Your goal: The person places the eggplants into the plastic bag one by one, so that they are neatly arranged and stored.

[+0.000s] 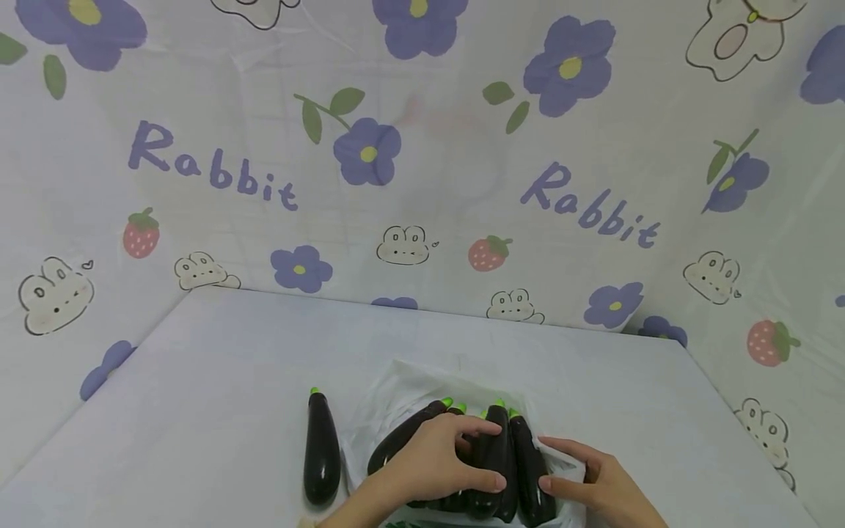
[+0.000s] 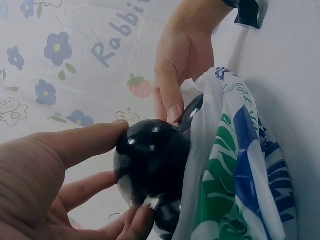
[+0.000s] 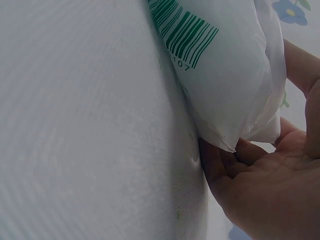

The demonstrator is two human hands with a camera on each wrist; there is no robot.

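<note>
Several dark, glossy eggplants with bright green stem ends lie side by side in an opened white plastic bag (image 1: pixel 389 392). My left hand (image 1: pixel 429 458) reaches over the bag and grips one eggplant (image 1: pixel 490 451), thumb near its lower end and index finger near the top. The left wrist view shows those fingers round the eggplant's rounded end (image 2: pixel 152 155). At the bag's right side, my right hand (image 1: pixel 610 488) holds the plastic edge, its thumb against the rightmost eggplant (image 1: pixel 531 469). In the right wrist view the fingers curl beneath the bag's corner (image 3: pixel 230 115).
One more eggplant (image 1: pixel 321 455) lies outside the bag, to its left on the white table (image 1: pixel 218 411). A cloth backdrop (image 1: pixel 449 183) with rabbits, flowers and strawberries rises behind the table's far edge. Green and blue print covers the bag's front (image 2: pixel 220 185).
</note>
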